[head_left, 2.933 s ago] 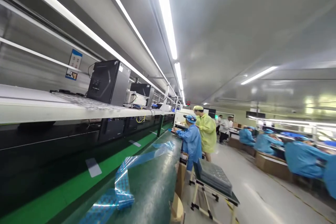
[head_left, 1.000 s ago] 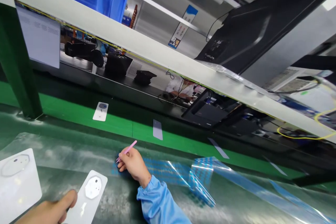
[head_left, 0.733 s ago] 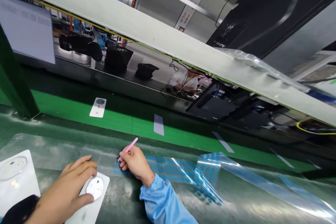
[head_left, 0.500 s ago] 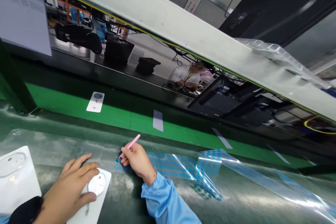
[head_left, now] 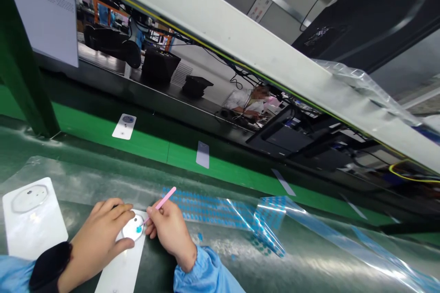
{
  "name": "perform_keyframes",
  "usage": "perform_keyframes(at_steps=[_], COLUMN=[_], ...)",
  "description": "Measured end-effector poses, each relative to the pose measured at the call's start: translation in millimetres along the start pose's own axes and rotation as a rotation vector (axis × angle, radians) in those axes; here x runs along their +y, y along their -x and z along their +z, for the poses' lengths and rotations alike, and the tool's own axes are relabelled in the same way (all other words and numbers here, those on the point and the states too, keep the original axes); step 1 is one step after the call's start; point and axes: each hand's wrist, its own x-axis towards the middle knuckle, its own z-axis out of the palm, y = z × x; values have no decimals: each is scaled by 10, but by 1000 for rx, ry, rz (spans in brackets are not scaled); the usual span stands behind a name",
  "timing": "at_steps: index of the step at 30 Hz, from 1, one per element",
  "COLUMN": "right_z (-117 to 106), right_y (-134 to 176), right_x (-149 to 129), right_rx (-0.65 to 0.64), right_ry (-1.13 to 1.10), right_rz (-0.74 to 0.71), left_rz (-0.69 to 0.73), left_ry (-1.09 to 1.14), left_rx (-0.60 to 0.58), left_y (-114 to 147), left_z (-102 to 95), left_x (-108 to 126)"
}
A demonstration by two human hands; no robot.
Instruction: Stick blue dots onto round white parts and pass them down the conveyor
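Note:
My left hand [head_left: 99, 233] lies over a white phone-back panel [head_left: 120, 263], fingers and thumb spread beside its round camera area. My right hand [head_left: 170, 231] pinches pink tweezers [head_left: 167, 198], whose tip meets a small blue sticker [head_left: 139, 229] on that round area. Whether the tip still grips the sticker is too small to tell. Right of my hand, a clear film strip [head_left: 220, 213] bears rows of blue stickers.
A second white panel [head_left: 34, 224] lies at the left. More panels, among them a white panel [head_left: 124, 127] and a grey panel [head_left: 202, 154], rest on the green belt [head_left: 154, 149]. Beyond a pale beam [head_left: 240, 41] sits another person [head_left: 242, 100].
My right hand has moved left and down from the film strip to the panel, bringing the tweezers onto its round area. A blue sticker now shows there. The view has shifted slightly.

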Motion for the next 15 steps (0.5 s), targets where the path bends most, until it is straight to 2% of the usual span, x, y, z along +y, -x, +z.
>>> perform_keyframes(at_steps=[15], right_z=[1], right_y=[-25], right_x=[13], right_rx=[15], right_ry=[58], right_rz=[44], left_rz=[128], left_ry=[-84], left_rx=[113], left_y=[47], left_z=[42], left_x=[-53])
